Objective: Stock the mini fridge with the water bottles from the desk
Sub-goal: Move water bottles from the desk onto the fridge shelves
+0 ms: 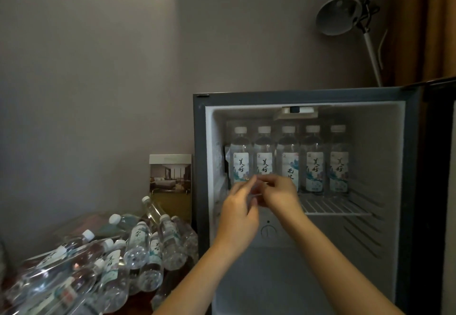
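Against a grey wall, fridge [308, 191] open; five bottles [288, 159] upright on its rack [338, 206]. More bottles heaped on desk [172, 282]. Left hand [238, 213] and right hand [278, 191] meet, fingers pinched; grasp unclear.

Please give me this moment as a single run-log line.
fridge: open | shelf: five bottles upright | desk pile: unstocked | left hand, right hand: together before shelf, grasp unclear

Head-worn view, near open fridge [306, 97]
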